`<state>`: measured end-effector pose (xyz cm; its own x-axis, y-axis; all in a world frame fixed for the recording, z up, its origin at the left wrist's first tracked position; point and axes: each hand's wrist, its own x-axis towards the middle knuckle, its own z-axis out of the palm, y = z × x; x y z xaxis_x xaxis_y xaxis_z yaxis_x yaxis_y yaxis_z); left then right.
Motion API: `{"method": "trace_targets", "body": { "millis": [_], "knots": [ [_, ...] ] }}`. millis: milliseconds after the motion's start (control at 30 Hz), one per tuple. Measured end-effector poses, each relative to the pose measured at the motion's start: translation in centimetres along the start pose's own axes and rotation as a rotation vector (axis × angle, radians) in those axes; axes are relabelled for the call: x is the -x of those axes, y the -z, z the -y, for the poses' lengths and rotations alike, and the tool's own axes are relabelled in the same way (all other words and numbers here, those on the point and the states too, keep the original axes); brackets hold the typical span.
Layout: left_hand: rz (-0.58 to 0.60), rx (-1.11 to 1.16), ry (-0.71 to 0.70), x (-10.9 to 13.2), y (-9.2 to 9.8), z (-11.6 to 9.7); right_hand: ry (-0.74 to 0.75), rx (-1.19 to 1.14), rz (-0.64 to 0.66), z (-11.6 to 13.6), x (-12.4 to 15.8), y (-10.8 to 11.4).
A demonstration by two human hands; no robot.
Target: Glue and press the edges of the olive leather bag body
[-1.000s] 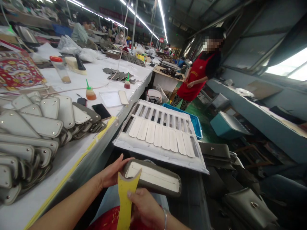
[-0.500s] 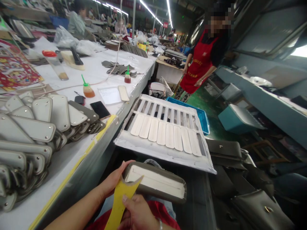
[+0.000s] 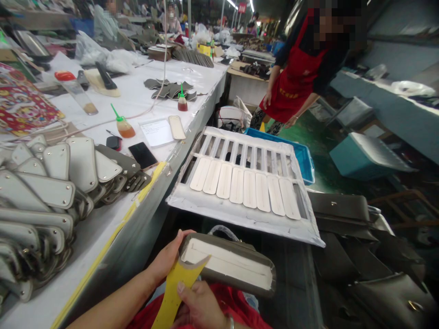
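Observation:
A dark olive bag (image 3: 236,267) lies across my lap with its long white panel facing up. My left hand (image 3: 168,258) grips the bag's left end, its lower fingers hidden behind the bag and a yellow strip. My right hand (image 3: 202,304) is closed around that flat yellow strip (image 3: 173,290), thumb on top. The strip's upper end is cut in a hollow curve with a sharp point, and it overlaps the left end of the white panel. Whether it touches the panel I cannot tell.
Ahead, a white slatted rack (image 3: 247,230) bears several pale panels (image 3: 236,185). Grey riveted pieces (image 3: 46,187) pile on the left table, near a phone (image 3: 142,155) and glue bottle (image 3: 125,128). Dark bags (image 3: 387,297) lie at right. A person in a red apron (image 3: 298,82) stands beyond.
My view has tilted and shifted a little, so the rack and bag appear further right. The person in the apron bends forward more. Both my hands keep their holds.

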<state>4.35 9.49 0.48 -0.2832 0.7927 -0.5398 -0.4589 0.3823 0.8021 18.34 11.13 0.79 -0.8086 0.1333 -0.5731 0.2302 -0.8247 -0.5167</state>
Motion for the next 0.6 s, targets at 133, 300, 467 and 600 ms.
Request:
{"method": "trace_targets", "body": {
  "millis": [133,300,467,600],
  "knots": [
    [-0.035,-0.043,-0.006,0.0,-0.3,-0.1,0.005,-0.007,-0.019,-0.5,-0.3,0.3],
    [-0.049,-0.087,-0.025,0.0,-0.7,-0.3,-0.013,-0.016,-0.028,-0.9,-0.4,0.6],
    [-0.065,-0.144,-0.075,-0.2,-0.7,0.0,0.027,-0.04,-0.006,-0.9,-0.2,0.8],
    [-0.071,-0.193,-0.124,-0.3,-0.8,0.2,0.031,-0.041,-0.002,-1.2,-0.3,1.2]
  ]
}}
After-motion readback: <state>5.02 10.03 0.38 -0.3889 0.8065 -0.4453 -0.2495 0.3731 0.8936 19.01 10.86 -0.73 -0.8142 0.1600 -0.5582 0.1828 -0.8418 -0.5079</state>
